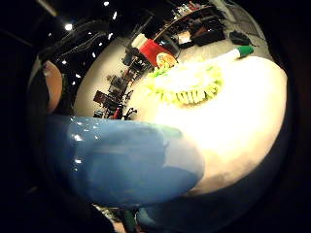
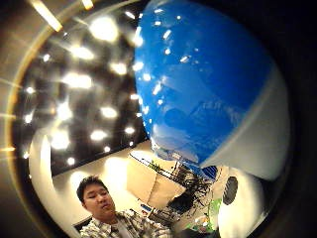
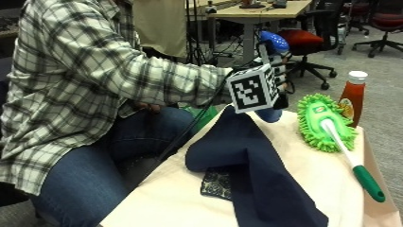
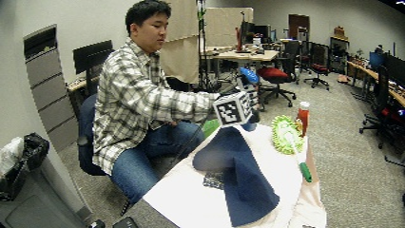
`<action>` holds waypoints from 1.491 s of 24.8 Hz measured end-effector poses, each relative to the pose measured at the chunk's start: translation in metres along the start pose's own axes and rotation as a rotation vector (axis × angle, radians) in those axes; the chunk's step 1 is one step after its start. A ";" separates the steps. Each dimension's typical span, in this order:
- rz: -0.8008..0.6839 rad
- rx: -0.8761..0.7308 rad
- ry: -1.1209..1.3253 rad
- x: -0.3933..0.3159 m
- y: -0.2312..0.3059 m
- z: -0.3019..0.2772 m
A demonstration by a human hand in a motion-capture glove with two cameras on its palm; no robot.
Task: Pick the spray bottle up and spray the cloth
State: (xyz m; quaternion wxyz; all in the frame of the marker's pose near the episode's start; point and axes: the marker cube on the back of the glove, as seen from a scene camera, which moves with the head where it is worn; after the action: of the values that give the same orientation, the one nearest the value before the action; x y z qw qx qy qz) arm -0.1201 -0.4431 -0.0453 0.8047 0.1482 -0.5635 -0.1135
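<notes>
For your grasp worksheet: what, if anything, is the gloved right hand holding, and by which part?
The right hand holds the blue spray bottle by its lower body, raised above the dark blue cloth. Its fingers are hidden.

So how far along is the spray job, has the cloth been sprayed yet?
The pick-up looks done: the gloved right hand holds the blue spray bottle raised above the table, at the far end of the dark blue cloth. In hand now is bringing the bottle to the cloth. The spraying itself is left; no mist or wet patch shows.
</notes>
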 end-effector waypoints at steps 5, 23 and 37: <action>0.026 0.004 0.045 0.034 -0.008 0.010; 0.001 -0.060 0.099 0.062 0.007 0.017; -0.025 -0.163 0.135 0.060 0.019 0.000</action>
State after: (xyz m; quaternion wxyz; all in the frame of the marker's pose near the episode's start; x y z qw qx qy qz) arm -0.0999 -0.4461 0.0142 0.8487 0.0966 -0.4952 -0.1585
